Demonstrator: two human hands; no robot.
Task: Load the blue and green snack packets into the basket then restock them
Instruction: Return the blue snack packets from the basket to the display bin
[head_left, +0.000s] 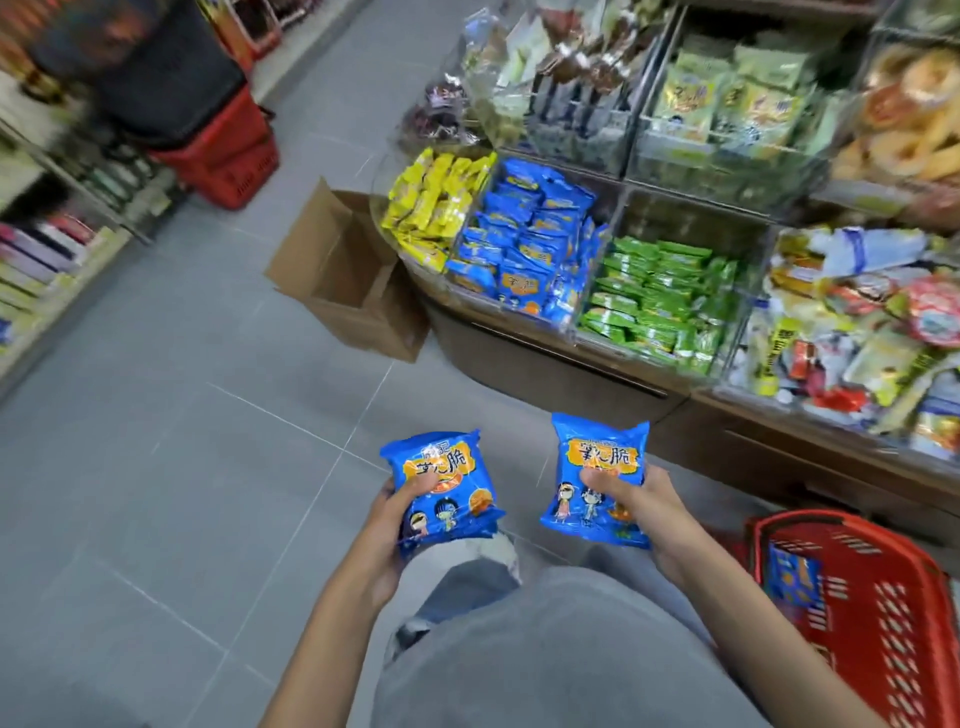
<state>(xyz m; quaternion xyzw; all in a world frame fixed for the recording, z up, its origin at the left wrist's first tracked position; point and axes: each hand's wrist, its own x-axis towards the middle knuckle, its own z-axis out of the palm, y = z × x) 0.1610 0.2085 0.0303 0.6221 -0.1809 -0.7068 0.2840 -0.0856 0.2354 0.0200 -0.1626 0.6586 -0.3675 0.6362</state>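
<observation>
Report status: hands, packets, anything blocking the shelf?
Left grip holds one blue snack packet, right grip a second packet. Red basket at right, blue packet inside. Blue shelf bin ahead, nothing in the way; cardboard box off to its left.

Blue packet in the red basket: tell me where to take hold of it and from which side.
Come from above through the open top of the red basket; its walls shut off the sides. The blue packet sits against the wall nearest the person, so pinch its upper edge, probably the freest part. Both hands are full; free the right hand, which is nearest, first.
</observation>
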